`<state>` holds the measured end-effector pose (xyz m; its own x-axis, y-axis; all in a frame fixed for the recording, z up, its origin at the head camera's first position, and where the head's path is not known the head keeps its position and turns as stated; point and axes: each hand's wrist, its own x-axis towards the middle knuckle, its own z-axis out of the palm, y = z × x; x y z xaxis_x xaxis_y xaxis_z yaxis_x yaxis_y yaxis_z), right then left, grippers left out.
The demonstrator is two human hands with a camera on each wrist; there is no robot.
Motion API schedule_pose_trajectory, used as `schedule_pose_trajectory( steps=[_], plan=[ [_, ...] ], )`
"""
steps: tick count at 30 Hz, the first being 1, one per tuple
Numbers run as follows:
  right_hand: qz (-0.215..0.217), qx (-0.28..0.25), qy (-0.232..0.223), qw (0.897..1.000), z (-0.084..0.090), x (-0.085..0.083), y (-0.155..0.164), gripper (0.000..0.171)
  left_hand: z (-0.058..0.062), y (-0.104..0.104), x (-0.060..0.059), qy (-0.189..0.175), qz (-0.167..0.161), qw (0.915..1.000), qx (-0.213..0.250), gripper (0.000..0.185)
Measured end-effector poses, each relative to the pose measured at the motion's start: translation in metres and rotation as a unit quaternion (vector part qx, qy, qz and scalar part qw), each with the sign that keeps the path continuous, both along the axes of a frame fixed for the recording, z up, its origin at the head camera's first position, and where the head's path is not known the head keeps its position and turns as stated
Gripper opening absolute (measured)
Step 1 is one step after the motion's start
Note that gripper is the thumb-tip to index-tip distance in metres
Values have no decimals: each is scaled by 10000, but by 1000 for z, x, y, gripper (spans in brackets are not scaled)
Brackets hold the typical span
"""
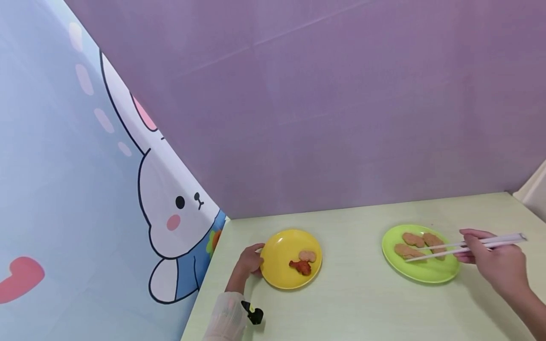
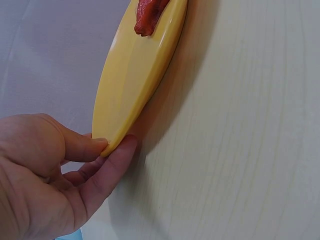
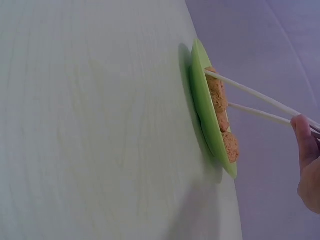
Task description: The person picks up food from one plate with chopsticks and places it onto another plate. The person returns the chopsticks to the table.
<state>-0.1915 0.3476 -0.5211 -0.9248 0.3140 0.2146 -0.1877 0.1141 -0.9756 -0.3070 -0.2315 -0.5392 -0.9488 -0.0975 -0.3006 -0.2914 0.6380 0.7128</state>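
On the left, my left hand (image 1: 250, 260) holds the rim of a yellow plate (image 1: 275, 265). The left wrist view shows the thumb on top and fingers beneath that rim. A red fried drumstick (image 1: 303, 268) and a pale nugget-like piece (image 1: 307, 256) lie on the plate's right side. My right hand (image 1: 501, 263) grips a pair of white chopsticks (image 3: 260, 96) over a light green plate (image 1: 420, 275). Three brown nugget-like pieces are on this plate. The chopstick tips, spread apart, reach in around the nearest nugget (image 1: 407, 251).
Both plates stand on a pale wood-grain table (image 1: 350, 284). Behind it rises a purple cloth wall (image 1: 324, 118), and a blue panel with a cartoon rabbit (image 1: 179, 218) borders the left side. A black device (image 1: 255, 315) is at the left wrist.
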Motion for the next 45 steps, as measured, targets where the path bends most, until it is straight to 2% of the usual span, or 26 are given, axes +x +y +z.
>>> schedule_pose_trajectory(
  steps=[4, 7, 20, 30, 37, 41, 45],
  plan=[
    [142, -945, 252, 9951, 1, 1, 1, 36, 0, 0, 0, 1, -16, 10000, -50, 66],
    [213, -1223, 357, 9916, 3, 1, 1, 36, -1, 0, 0, 16, -16, 10000, -58, 66],
    [115, -1542, 579, 9863, -9, -3, 3, 29, 1, 1, 2, 0, -8, 10000, -38, 66],
    [105, -1762, 644, 9822, 0, -4, -5, 26, 1, 0, 0, -43, -30, 10000, -40, 64],
    [378, -1916, 705, 9782, 5, -7, -13, 28, 1, 0, -1, -31, -69, 10000, -33, 64],
    [364, -1713, 710, 9820, 9, -10, -20, 28, 1, 0, -1, -45, -46, 10000, -20, 64],
    [245, -1228, 651, 9900, 11, -11, -29, 27, 2, 0, 0, -11, -72, 10000, -20, 64]
  ],
)
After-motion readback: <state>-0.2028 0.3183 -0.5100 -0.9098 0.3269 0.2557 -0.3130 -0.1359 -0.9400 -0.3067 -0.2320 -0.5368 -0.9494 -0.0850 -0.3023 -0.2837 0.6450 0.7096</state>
